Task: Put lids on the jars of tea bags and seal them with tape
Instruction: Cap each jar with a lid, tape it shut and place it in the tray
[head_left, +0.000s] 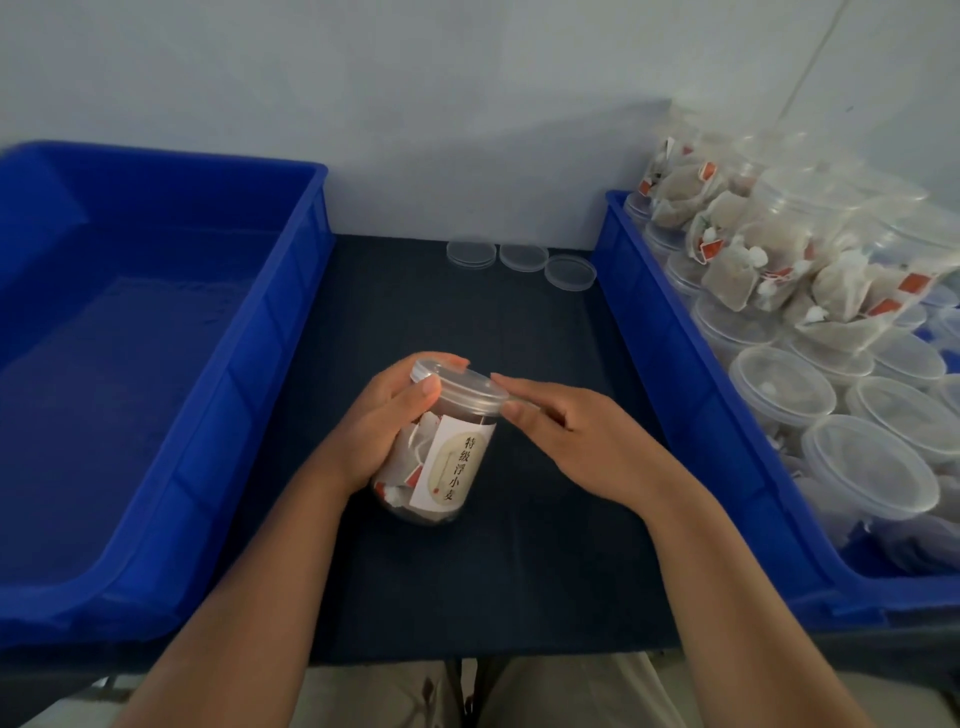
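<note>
A clear jar of tea bags (441, 462) with a white label stands slightly tilted on the dark table (467, 322), near the middle. A clear lid (465, 387) sits on its mouth. My left hand (384, 421) grips the jar's upper body, thumb against the lid's rim. My right hand (566, 431) pinches the lid's right edge between thumb and forefinger; a thin clear strip seems to lie under those fingers, but I cannot tell if it is tape.
Three spare clear lids (522, 257) lie at the table's far edge. A large blue bin (156, 364) stands on the left. On the right, a blue bin (691, 395) holds several lidded jars (784, 387) and loose tea bags (753, 244). A wall is behind.
</note>
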